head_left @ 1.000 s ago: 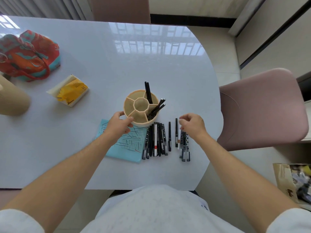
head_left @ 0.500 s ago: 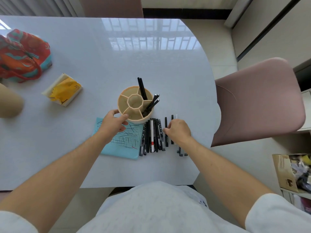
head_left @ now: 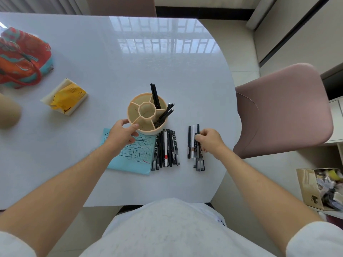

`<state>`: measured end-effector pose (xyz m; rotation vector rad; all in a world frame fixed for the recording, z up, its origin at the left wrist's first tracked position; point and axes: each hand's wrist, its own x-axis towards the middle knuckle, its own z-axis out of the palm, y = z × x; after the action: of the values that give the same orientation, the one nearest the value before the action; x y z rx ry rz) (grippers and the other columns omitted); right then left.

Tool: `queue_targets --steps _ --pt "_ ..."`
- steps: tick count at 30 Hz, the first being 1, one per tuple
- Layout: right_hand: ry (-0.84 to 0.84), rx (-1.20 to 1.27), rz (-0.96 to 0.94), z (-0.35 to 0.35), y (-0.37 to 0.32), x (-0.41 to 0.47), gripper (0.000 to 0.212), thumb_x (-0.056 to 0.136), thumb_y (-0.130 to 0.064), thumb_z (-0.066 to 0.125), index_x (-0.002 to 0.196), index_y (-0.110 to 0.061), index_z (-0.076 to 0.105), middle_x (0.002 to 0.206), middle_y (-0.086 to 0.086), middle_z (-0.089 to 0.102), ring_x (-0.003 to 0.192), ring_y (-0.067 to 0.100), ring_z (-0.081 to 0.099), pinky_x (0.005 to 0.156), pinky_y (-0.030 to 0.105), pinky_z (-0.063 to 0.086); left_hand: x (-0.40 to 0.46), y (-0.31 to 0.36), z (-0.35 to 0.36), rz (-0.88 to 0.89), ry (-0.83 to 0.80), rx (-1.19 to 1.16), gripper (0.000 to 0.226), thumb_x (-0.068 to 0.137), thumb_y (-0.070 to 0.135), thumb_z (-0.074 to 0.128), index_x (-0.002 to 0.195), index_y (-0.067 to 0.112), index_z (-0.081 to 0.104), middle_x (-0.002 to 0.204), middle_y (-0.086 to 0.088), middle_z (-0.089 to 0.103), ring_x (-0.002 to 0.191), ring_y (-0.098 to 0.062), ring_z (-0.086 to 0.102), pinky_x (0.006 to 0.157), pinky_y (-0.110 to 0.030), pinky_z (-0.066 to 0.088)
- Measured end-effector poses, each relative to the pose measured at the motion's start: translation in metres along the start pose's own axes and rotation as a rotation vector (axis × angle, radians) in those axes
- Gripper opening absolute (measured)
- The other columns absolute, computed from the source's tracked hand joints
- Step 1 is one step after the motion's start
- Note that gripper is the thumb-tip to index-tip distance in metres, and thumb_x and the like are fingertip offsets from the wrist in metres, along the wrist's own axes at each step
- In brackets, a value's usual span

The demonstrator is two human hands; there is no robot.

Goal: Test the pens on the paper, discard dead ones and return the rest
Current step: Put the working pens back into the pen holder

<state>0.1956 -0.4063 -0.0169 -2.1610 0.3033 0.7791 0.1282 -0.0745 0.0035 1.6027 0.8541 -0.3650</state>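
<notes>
White tabletop [head_left: 111,52] carries two pen piles; left hand [head_left: 121,135] grips the pen holder [head_left: 146,113] rim beside the scribbled paper [head_left: 130,154]; right hand [head_left: 209,140] pinches pens in the right pile [head_left: 194,145]; sorting looks underway, next lift one cleanly.

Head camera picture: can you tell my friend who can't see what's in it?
A person's right hand pinches pens in a small group of pens while the left hand holds a tan pen holder. A bigger row of pens lies beside scribbled blue paper.
</notes>
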Motion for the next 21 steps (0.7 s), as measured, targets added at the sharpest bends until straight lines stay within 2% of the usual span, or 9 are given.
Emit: queue_targets --steps 2,4,6,8,11,13,16,18,21 --pt "0.004 -0.101 -0.034 0.012 -0.008 -0.002 0.013 0.076 -0.021 0.065 0.072 -0.011 0.058 0.062 0.003 0.060 0.050 0.020 0.059 0.050 0.032 0.052 0.000 0.000 0.000 0.000 0.002 0.000 0.048 0.092 0.035 0.069 0.132 0.019 0.050 0.088 -0.011 0.074 0.063 -0.016 0.063 0.064 -0.033 0.052" --pt "0.046 -0.269 -0.067 0.024 -0.017 -0.001 0.018 0.078 -0.020 0.066 0.074 -0.003 0.063 0.069 0.008 0.067 0.061 0.025 0.067 0.057 0.035 0.056 0.000 0.000 0.000 0.000 0.005 0.006 0.048 0.092 0.035 0.069 0.133 0.019 0.050 0.088 -0.011 0.074 0.063 -0.016 0.063 0.064 -0.033 0.053" --pt "0.085 -0.440 -0.085 0.034 -0.026 0.001 0.018 0.078 -0.017 0.064 0.072 -0.002 0.059 0.068 0.010 0.064 0.065 0.029 0.062 0.049 0.030 0.048 -0.001 0.001 0.000 0.000 0.006 0.010 0.048 0.092 0.035 0.069 0.133 0.019 0.049 0.090 -0.012 0.074 0.063 -0.016 0.063 0.064 -0.033 0.055" --pt "0.083 -0.528 -0.092 0.042 -0.034 0.002 0.018 0.079 -0.016 0.063 0.069 -0.009 0.050 0.065 0.003 0.054 0.064 0.026 0.056 0.043 0.024 0.034 -0.002 0.001 0.000 0.002 0.005 0.014 0.049 0.092 0.035 0.069 0.133 0.019 0.049 0.091 -0.013 0.074 0.064 -0.016 0.063 0.065 -0.033 0.055" --pt "0.065 -0.556 -0.070 0.048 -0.040 0.004 0.023 0.080 -0.017 0.065 0.066 -0.013 0.047 0.065 0.000 0.053 0.059 0.021 0.056 0.042 0.020 0.031 -0.003 0.001 0.000 0.001 0.001 0.010 0.049 0.091 0.034 0.070 0.133 0.019 0.049 0.092 -0.014 0.073 0.064 -0.016 0.062 0.066 -0.033 0.055" --pt "0.038 -0.494 -0.048 0.047 -0.041 0.004 0.026 0.080 -0.022 0.065 0.065 -0.012 0.047 0.063 0.001 0.055 0.054 0.021 0.057 0.042 0.021 0.036 -0.003 0.000 0.002 -0.001 0.001 0.016 0.049 0.091 0.035 0.070 0.133 0.019 0.049 0.093 -0.013 0.073 0.064 -0.017 0.062 0.069 -0.034 0.057" --pt "-0.074 -0.183 0.015 0.039 -0.041 0.001 0.016 0.077 -0.023 0.063 0.069 -0.013 0.053 0.063 0.006 0.064 0.055 0.026 0.072 0.043 0.027 0.052 -0.003 0.000 0.003 0.002 0.004 0.034 0.049 0.091 0.037 0.070 0.132 0.020 0.049 0.093 -0.011 0.074 0.067 -0.017 0.064 0.074 -0.039 0.060" --pt "-0.105 -0.001 0.047 0.033 -0.039 -0.004 0.013 0.072 -0.025 0.062 0.071 -0.015 0.054 0.065 0.007 0.067 0.055 0.023 0.074 0.045 0.025 0.052 -0.003 -0.001 0.003 0.006 0.004 0.038 0.049 0.091 0.038 0.069 0.132 0.021 0.049 0.093 -0.010 0.074 0.068 -0.017 0.065 0.078 -0.041 0.061" --pt "-0.111 0.055 0.035 0.033 -0.038 -0.010 0.010 0.069 -0.026 0.058 0.071 -0.016 0.057 0.065 0.006 0.065 0.051 0.021 0.071 0.047 0.026 0.052 -0.004 -0.001 0.003 0.010 0.001 0.039 0.049 0.091 0.038 0.069 0.133 0.022 0.049 0.093 -0.010 0.074 0.068 -0.017 0.066 0.078 -0.041 0.061"
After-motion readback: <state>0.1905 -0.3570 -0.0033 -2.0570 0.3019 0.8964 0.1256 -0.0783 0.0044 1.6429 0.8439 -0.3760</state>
